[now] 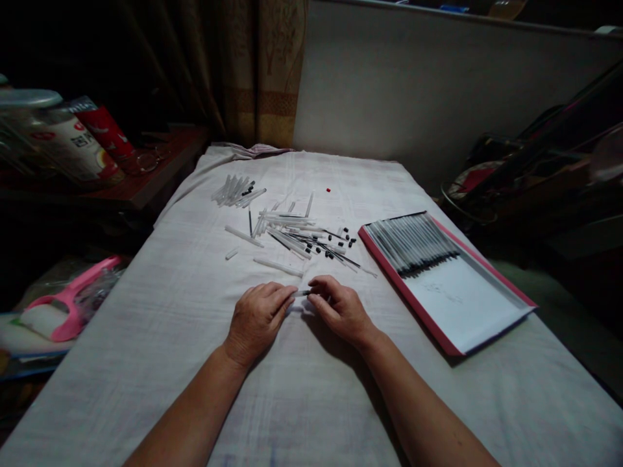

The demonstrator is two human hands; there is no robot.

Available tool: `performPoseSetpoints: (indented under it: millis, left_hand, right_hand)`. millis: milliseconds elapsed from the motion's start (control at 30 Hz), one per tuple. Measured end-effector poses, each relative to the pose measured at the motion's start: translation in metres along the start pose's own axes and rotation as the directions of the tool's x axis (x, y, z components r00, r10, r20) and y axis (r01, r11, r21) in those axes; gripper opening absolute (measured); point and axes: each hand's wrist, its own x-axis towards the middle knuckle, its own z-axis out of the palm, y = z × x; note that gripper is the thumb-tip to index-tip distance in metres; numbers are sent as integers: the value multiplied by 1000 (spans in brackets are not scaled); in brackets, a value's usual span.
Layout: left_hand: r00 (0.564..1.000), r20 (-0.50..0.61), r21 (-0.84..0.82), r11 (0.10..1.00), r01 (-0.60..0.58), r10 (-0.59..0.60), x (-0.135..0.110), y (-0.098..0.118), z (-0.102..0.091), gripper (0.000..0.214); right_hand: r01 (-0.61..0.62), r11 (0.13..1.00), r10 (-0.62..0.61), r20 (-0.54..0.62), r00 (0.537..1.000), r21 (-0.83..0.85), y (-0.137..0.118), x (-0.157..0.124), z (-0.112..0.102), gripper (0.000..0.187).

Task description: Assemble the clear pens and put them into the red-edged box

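My left hand [260, 318] is closed around a pen [302, 293] with a clear barrel and a dark end. The fingers of my right hand [341, 308] pinch that dark end, and part of the pen is hidden in both hands. Just beyond lies a loose pen barrel [278, 266]. Further off is a scattered pile of clear barrels [287, 220], thin black refills [341, 255] and small black plugs [341, 244]. A short clear cap [232, 254] lies to the left of them.
To the right, a red-edged box lid [487, 305] holds a row of pens [413, 243]. Clear caps [233, 189] are heaped at the back left, and a small red piece [328, 190] lies farther back. Jars [73, 146] stand on a side table; pink-handled scissors [73, 298] lie at left.
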Motion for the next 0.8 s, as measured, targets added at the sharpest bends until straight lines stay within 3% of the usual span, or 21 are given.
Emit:
performPoseSetpoints:
  millis: [800]
  left_hand:
    - [1000,15,-16,1000,-2,2,1,1,-1,20]
  right_hand:
    - [49,988,-38,79,996,-145,-2,0,-3,19]
